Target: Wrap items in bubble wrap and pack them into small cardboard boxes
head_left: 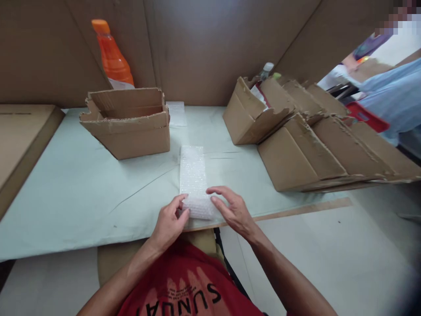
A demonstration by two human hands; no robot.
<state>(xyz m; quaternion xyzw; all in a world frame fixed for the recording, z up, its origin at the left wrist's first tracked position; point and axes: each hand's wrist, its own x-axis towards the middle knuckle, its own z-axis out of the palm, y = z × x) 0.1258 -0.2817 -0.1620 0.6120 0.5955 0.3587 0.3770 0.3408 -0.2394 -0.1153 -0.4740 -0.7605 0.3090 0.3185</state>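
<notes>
A strip of white bubble wrap (193, 175) lies lengthwise on the pale table sheet (75, 193), running away from me. Its near end is rolled into a thick bundle at the table's front edge. My left hand (169, 221) pinches the left side of that rolled end, thumb and fingers closed on it. On the right side my right hand (232, 208) rests on the same roll with its fingers curled over the top. What lies inside the roll is hidden.
An open cardboard box (128, 125) stands at the back left, an orange bottle (112, 55) behind it. A row of flattened boxes (315, 149) leans at the right. Cardboard walls enclose the table. Another person in light blue (391, 98) stands at the far right.
</notes>
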